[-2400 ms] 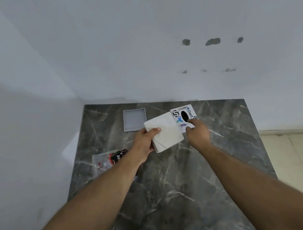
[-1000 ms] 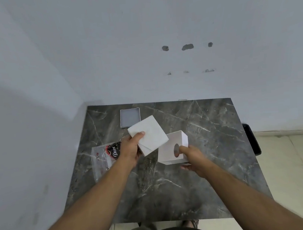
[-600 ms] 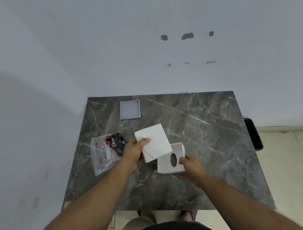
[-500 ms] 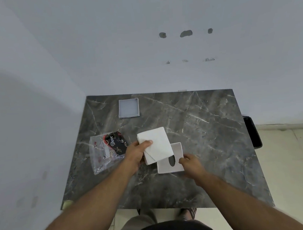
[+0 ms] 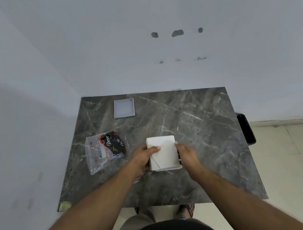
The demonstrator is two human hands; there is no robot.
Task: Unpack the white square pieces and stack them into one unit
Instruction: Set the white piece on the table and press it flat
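A stack of white square pieces [image 5: 165, 152] lies flat near the middle of the dark marble table [image 5: 203, 132], on top of a white square box whose rim [image 5: 171, 168] shows beneath it at the near edge. My left hand [image 5: 143, 158] grips the stack's left side, thumb on top. My right hand [image 5: 186, 154] presses against the right side, fingertips on the stack's upper right edge. The box's hole is hidden under the stack.
A shallow white tray-like lid [image 5: 124, 108] sits at the table's far left. A clear plastic bag with a black Dove wrapper [image 5: 105, 151] lies left of my hands. A black object [image 5: 246, 129] stands beside the table's right edge. Walls close the far and left sides.
The box has been laid flat on the table and my left hand has brought the white stack down squarely on top of it. My right hand moved to the stack's right side.
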